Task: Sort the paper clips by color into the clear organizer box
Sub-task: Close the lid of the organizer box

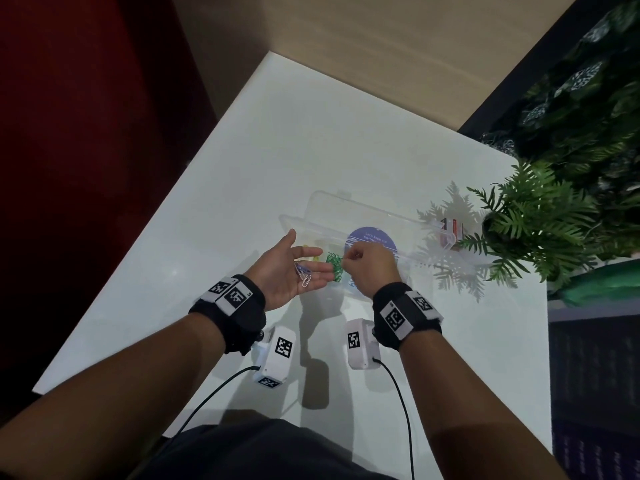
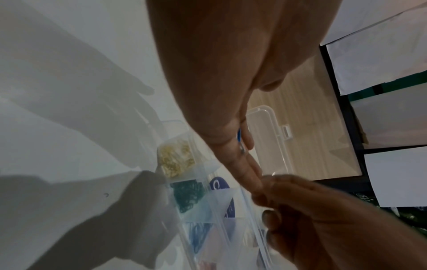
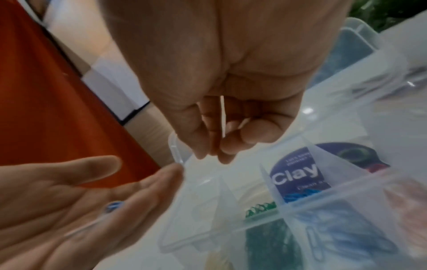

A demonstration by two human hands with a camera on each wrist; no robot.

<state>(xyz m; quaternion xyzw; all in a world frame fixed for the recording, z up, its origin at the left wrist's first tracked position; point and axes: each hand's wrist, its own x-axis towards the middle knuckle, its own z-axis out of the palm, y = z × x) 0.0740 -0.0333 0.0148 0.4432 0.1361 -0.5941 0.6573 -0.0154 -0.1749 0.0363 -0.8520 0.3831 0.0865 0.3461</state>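
Right hand (image 1: 372, 268) pinching white clip (image 3: 223, 117) over organizer box (image 1: 429, 230); left hand (image 1: 287, 271) lying flat-open, cradling loose clips (image 1: 304, 273). Risk: palm tilting, clips sliding off beside pinch into wrong compartment.

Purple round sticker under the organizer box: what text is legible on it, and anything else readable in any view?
"Clay": large white letters on the purple round sticker, seen through the clear organizer box; the word is cut off by a divider.
"Let's keep our": small top line on the same sticker in the head view.
Other lines on the sticker: too blurred to read.
Wristband markers: black-and-white codes, no words.
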